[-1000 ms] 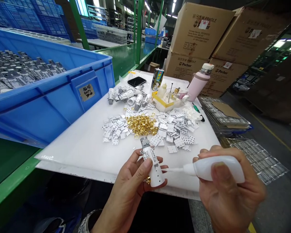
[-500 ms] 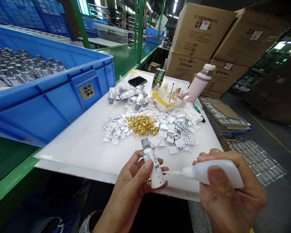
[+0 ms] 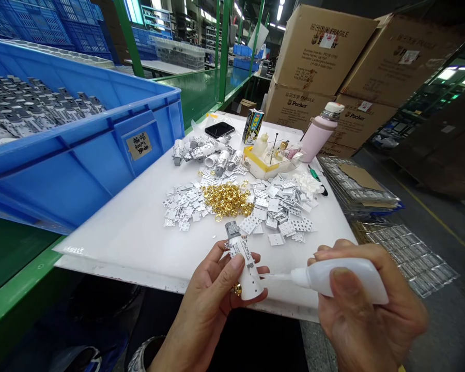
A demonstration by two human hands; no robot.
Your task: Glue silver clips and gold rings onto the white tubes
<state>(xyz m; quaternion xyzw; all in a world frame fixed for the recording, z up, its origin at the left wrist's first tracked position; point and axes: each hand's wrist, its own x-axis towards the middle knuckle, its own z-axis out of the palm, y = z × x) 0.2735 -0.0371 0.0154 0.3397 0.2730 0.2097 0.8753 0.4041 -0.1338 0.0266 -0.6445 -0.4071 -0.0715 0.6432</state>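
Note:
My left hand (image 3: 217, 281) is closed around a white cylindrical model part (image 3: 249, 283) with a grey top and raised grey details, tilted over the table's front edge. A small gold piece (image 3: 237, 289) shows by its lower left side, against my fingers. In my right hand (image 3: 366, 320) lies a white squeeze bottle (image 3: 344, 279), held sideways with its thin nozzle pointing left. The nozzle tip is at the lower side of the white part; whether it touches cannot be made out. Beyond my hands are a heap of gold rings (image 3: 228, 199) and flat white plates (image 3: 282, 209).
More white cylindrical parts (image 3: 203, 151) lie behind the heaps. A yellow-edged tray (image 3: 261, 165), a pink bottle (image 3: 318, 135), a drink carton (image 3: 252, 127) and a phone (image 3: 219, 129) stand or lie farther back. On the left is a blue crate (image 3: 101, 170) of parts; cartons (image 3: 321, 57) are stacked behind.
The nozzle tip has shifted slightly left, onto or over the white part's side. My left hand and the part have hardly moved.

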